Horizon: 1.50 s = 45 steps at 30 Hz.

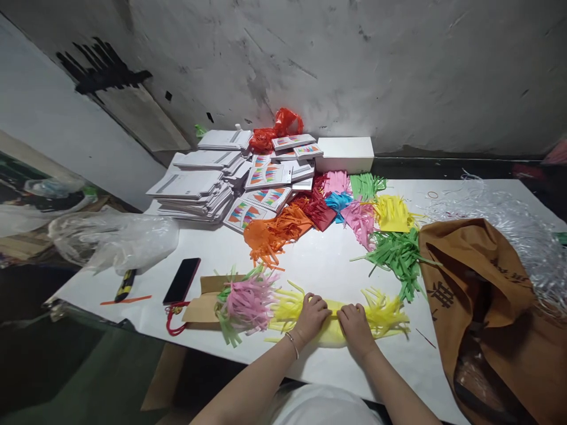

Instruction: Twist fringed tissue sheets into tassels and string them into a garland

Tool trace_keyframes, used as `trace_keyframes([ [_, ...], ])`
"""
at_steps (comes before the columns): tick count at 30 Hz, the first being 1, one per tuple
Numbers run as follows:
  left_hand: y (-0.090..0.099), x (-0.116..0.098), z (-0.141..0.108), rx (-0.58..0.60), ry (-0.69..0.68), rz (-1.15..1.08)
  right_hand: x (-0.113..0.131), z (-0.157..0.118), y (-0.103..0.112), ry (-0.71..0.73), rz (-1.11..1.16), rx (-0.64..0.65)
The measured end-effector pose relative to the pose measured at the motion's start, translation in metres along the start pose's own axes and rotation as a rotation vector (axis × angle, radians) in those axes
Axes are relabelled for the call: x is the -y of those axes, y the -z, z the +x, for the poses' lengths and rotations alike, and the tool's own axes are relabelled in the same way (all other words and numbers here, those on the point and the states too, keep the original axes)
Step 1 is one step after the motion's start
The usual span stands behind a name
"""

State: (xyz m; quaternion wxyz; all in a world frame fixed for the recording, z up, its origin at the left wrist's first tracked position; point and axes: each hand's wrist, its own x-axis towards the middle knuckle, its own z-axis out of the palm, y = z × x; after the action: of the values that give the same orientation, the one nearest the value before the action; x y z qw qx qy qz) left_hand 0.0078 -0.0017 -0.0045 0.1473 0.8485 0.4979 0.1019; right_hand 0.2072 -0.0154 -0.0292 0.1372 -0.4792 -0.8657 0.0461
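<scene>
Yellow fringed paper lies across the front of the white table, its cut strips spreading out at both ends. My left hand has its fingers curled on the middle of this paper, with a bracelet on the wrist. Close beside it on the right, my right hand grips the same paper with bent fingers. Both hands hold a folded or rolled edge between them. Just left of the yellow strips, a pink fringed bundle with green strips rests on a brown cardboard piece.
Orange fringe, green fringe and a yellow bundle lie farther back. Stacked white packets and printed packets stand near the wall. A phone and a cutter are at left, a brown bag at right.
</scene>
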Motion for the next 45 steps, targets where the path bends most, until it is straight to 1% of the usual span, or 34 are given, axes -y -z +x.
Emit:
trace_keyframes([
  [4,0.003,0.005,-0.008,0.041,0.005,-0.021,-0.015,-0.012,0.007,-0.061,-0.024,0.019],
  [7,0.008,0.0,-0.012,0.056,0.054,-0.025,-0.025,-0.016,0.013,-0.137,-0.049,0.036],
  [9,0.01,-0.009,-0.011,0.051,0.135,-0.012,-0.027,-0.012,0.015,-0.191,-0.071,0.057],
  [12,0.01,-0.023,-0.005,0.037,0.325,0.032,-0.026,0.001,0.015,-0.26,-0.11,0.106],
  [15,0.009,-0.03,0.004,0.06,0.484,0.074,-0.027,0.011,0.015,-0.294,-0.132,0.154],
  [18,0.011,-0.03,0.01,0.104,0.548,0.091,-0.03,0.015,0.016,-0.314,-0.138,0.177],
  [23,0.013,-0.026,0.015,0.144,0.576,0.106,-0.03,0.014,0.019,-0.35,-0.141,0.149],
  [25,0.013,-0.026,0.015,0.137,0.566,0.111,-0.028,0.013,0.019,-0.334,-0.134,0.114],
  [27,0.012,-0.027,0.015,0.119,0.515,0.113,-0.024,0.012,0.018,-0.256,-0.105,0.083],
  [30,0.011,-0.03,0.012,0.093,0.354,0.106,-0.018,0.011,0.016,-0.067,-0.031,0.063],
  [32,0.011,-0.031,0.009,0.083,0.242,0.103,-0.015,0.011,0.016,0.011,0.006,0.051],
  [35,0.011,-0.028,0.006,0.084,0.106,0.098,-0.013,0.012,0.015,0.044,0.027,0.025],
  [38,0.012,-0.02,0.011,0.101,0.006,0.079,-0.009,0.014,0.014,0.08,0.04,0.016],
  [42,0.017,-0.009,0.018,0.11,-0.022,0.048,-0.002,0.018,0.007,0.098,0.044,0.007],
  [45,0.019,-0.008,0.017,0.1,-0.008,0.026,0.001,0.019,0.001,0.07,0.044,-0.008],
])
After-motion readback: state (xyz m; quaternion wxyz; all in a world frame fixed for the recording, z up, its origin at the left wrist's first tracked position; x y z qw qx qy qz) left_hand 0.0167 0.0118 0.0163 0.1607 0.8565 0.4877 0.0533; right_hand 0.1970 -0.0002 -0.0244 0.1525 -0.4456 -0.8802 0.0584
